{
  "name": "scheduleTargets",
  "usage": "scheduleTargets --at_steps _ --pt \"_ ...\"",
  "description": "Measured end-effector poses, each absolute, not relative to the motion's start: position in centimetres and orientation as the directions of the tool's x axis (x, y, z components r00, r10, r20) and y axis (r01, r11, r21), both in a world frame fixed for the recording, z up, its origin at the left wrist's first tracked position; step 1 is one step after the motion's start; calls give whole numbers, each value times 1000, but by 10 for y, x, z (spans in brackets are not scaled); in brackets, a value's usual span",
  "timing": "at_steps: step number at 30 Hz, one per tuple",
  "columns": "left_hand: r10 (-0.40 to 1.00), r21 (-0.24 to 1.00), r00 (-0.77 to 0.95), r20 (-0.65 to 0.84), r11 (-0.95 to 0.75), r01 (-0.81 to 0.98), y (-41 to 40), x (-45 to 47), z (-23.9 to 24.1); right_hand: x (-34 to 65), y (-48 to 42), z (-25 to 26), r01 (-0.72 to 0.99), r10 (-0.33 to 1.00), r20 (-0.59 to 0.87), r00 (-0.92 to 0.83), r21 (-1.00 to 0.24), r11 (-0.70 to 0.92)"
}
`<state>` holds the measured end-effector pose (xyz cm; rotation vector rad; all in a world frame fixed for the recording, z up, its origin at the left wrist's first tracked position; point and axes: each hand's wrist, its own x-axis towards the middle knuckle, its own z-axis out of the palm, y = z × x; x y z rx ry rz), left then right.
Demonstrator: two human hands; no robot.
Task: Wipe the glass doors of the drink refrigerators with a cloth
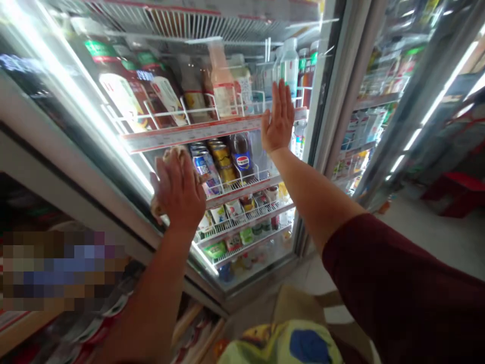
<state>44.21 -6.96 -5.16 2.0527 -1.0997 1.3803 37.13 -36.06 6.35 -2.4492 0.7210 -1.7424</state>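
Observation:
My left hand (180, 189) presses a pale cloth (170, 154) flat against the glass door (125, 91) of a drinks fridge, fingers closed over the cloth. My right hand (278, 124) lies flat on the same glass further right, fingers stretched out and together, holding nothing. Behind the glass stand bottles (223, 83) on an upper shelf, cans and a Pepsi bottle (241, 156) on the middle shelf, and small cups on the lower wire shelves (246, 215).
A second glass-door fridge (379, 96) with stocked shelves stands to the right. Red furniture (460, 189) sits on the pale floor at the far right. Packaged goods lie at the lower left. A colourful bag (288, 344) hangs below me.

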Motion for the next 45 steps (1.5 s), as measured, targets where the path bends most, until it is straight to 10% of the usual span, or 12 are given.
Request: scheduleTargets --at_steps 6,13,19,28,34,40,45 --pt "-602 -271 52 797 -432 -860 -72 436 -88 363 -354 64 -368 -410 874 263 -302 -879" --pt "-458 -211 75 886 -541 -814 -54 453 -45 365 -356 66 -349 -429 853 296 -321 -880" --pt "-617 -304 27 787 -425 -853 -47 442 -101 371 -362 61 -309 -383 892 239 -305 -901" --pt "-307 21 227 924 -553 -833 -27 463 -87 379 -372 55 -259 -347 915 205 -291 -921" --pt "-443 -2 264 857 -513 -858 -23 452 -125 381 -376 54 -260 -333 923 195 -279 -925" --pt "-205 130 291 934 -567 -814 -18 470 -61 373 -367 60 -306 -373 890 262 -290 -907" --pt "-278 110 329 902 -590 -800 -19 455 -94 372 -366 59 -300 -370 891 261 -289 -909"
